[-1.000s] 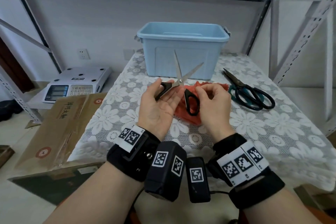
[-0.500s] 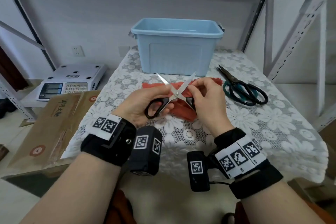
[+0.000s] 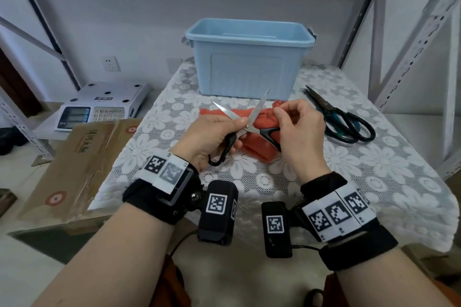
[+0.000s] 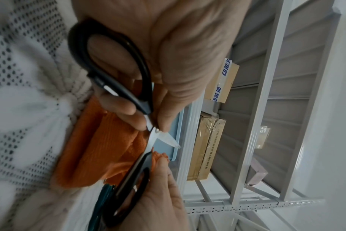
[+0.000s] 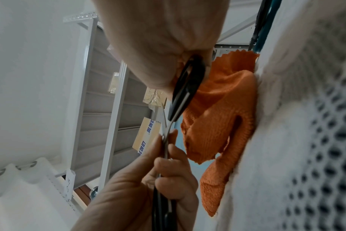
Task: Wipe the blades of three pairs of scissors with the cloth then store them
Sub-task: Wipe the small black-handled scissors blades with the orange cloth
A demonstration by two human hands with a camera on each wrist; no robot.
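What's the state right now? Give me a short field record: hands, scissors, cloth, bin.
left hand: grips one black handle loop of the open scissors
right hand: holds the other black handle and pinches the orange cloth
open scissors: blades spread in an X, held above the cloth
orange cloth: lies bunched on the lace tablecloth, near the bin
other scissors: two pairs, one black, one teal-handled, lying to the right
blue bin: lid off, behind the cloth; its inside is hidden
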